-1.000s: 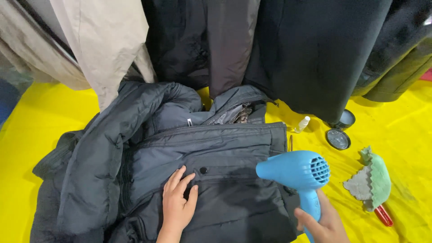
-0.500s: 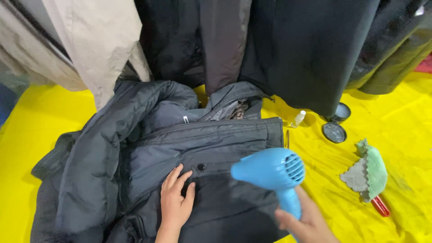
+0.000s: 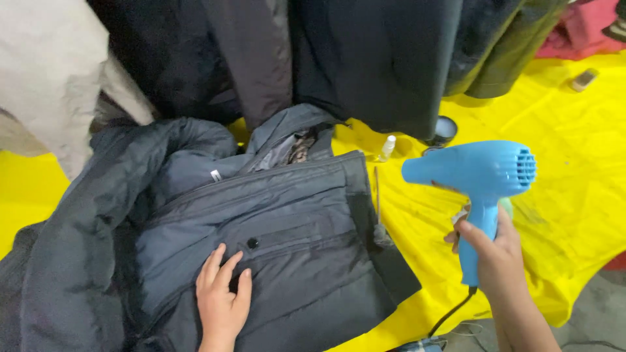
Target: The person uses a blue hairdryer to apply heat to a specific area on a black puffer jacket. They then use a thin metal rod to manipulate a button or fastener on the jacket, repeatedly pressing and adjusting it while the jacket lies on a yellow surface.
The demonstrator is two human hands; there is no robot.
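Note:
A dark grey padded jacket lies spread on a yellow sheet. My left hand rests flat on its front panel, just below a black snap button. My right hand grips the handle of a blue hair dryer, held upright to the right of the jacket with its nozzle pointing left toward the fabric. The dryer's black cord drops toward the bottom edge.
Dark coats and a beige coat hang along the back. A small clear bottle and a round dark tin sit on the sheet behind the jacket. Grey floor shows at the lower right.
The view has shifted left. My right hand has raised the dryer and carried it off the jacket to its right side. My left hand stays pressed on the jacket.

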